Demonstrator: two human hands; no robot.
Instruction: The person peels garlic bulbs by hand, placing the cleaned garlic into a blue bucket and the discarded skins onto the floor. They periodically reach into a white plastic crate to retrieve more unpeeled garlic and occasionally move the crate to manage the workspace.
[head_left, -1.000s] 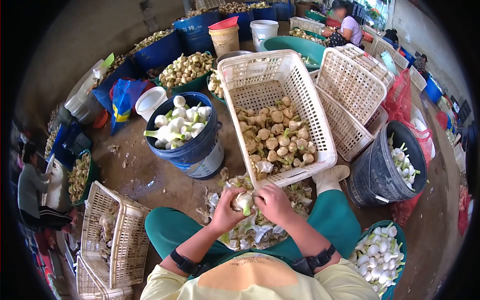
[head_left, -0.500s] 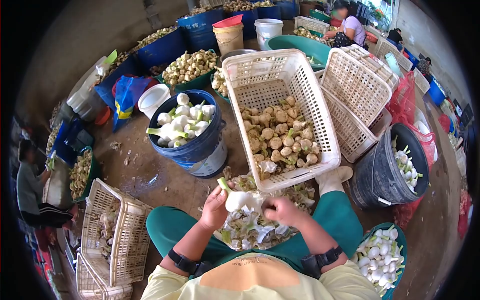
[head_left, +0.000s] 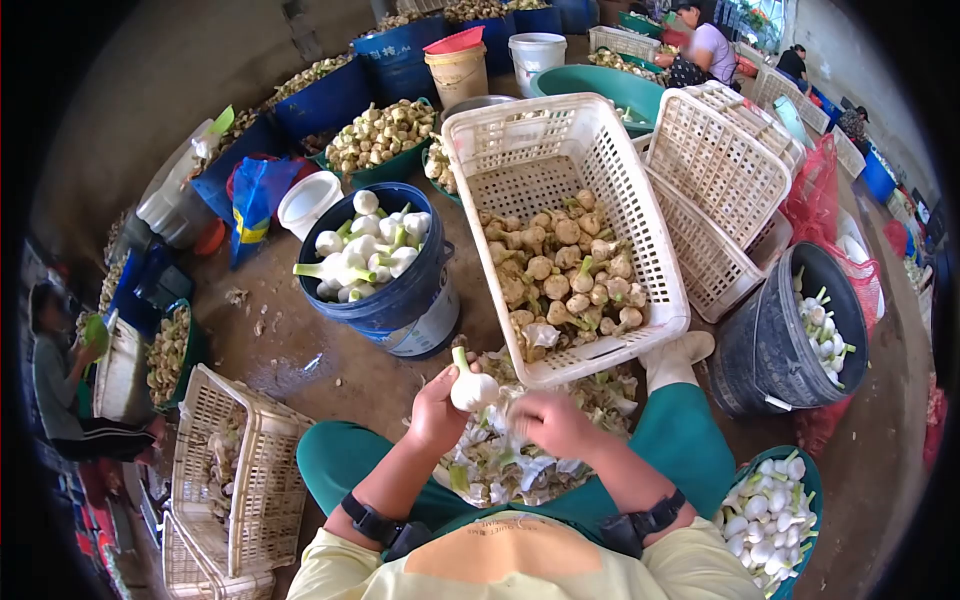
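My left hand point(head_left: 438, 408) is closed around a white, peeled garlic bulb point(head_left: 474, 391), its short green stem pointing up. To the right of the bulb and a little apart from it is my right hand point(head_left: 555, 422). Its fingers look curled but are smeared by motion, so I cannot make out whether they hold anything. Below both hands, a heap of garlic skins point(head_left: 510, 462) lies between my knees. Just ahead, a white plastic crate point(head_left: 660, 300) leans toward me with brown, unpeeled garlic bulbs point(head_left: 565, 265) in its lower part.
A blue bucket point(head_left: 415, 310) of peeled garlic stands ahead left. At right are a dark bucket point(head_left: 740, 350) and a green basin point(head_left: 815, 480), both holding white bulbs. Crates point(head_left: 715, 165) lean beyond the front crate; more point(head_left: 270, 490) stand left. Other people point(head_left: 712, 52) sit farther off.
The bulb has turned more upright in my left hand and shows its round side. My right hand has moved slightly away from it. The view has shifted a little.
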